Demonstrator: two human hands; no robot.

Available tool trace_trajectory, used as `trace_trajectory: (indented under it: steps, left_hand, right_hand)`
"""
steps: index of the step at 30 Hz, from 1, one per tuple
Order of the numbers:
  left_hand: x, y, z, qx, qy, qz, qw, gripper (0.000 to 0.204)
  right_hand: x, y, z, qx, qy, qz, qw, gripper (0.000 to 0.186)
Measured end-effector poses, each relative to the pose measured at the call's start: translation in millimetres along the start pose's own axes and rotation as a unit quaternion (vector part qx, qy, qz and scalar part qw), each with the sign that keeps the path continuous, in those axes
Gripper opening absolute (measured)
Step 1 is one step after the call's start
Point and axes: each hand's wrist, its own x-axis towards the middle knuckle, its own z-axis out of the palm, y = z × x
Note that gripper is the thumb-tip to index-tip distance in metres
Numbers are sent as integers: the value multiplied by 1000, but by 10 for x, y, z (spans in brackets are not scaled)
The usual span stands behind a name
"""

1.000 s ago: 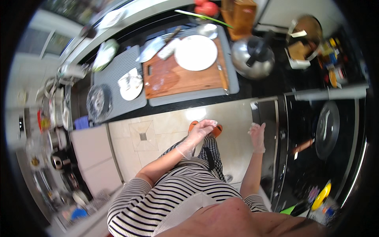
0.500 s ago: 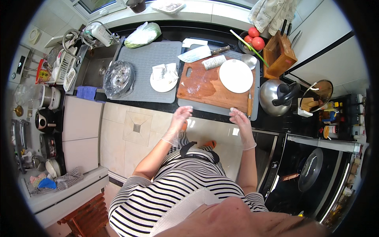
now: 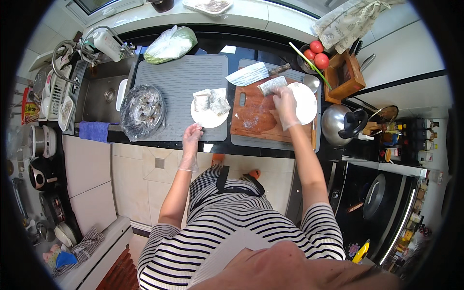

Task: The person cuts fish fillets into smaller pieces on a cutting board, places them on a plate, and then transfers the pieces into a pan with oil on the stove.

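My right hand point(image 3: 285, 104), in a thin clear glove, reaches over the wooden cutting board point(image 3: 256, 121). Its bent fingers are closed on the near right end of a silvery piece of fish point(image 3: 270, 85), which lies by the knife handle. To the right, a bare white plate point(image 3: 304, 107) rests on the board. My left hand point(image 3: 192, 134), gloved too, is beside the near rim of another white plate point(image 3: 205, 119), fingers loosely curled and apart, holding nothing. Several silvery fish pieces point(image 3: 210, 101) sit on that plate. Whether the left fingertips touch the rim, I cannot tell.
A cleaver point(image 3: 247, 74) lies along the board's far edge. Left are a plastic-covered bowl point(image 3: 141, 112), a bagged cabbage point(image 3: 171, 44) and the sink point(image 3: 99, 92). Right stand a kettle point(image 3: 336, 124), a wooden knife block point(image 3: 344, 75) and a bowl of tomatoes point(image 3: 321, 61).
My right hand has moved forward from the counter's front edge to the fish piece on the board. My left hand has shifted left, to beside the plate of fish. The view has shifted slightly.
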Motion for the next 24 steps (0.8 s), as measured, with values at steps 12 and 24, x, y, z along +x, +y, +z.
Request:
trace_trajectory:
  steps: [12, 24]
  left_hand:
    - [319, -209, -233, 33, 55, 37, 997, 32]
    - [573, -176, -67, 118, 0, -43, 992, 36]
  right_hand:
    - [195, -367, 439, -17, -79, -120, 989, 29]
    - [-89, -1104, 1051, -24, -138, -191, 972, 30]
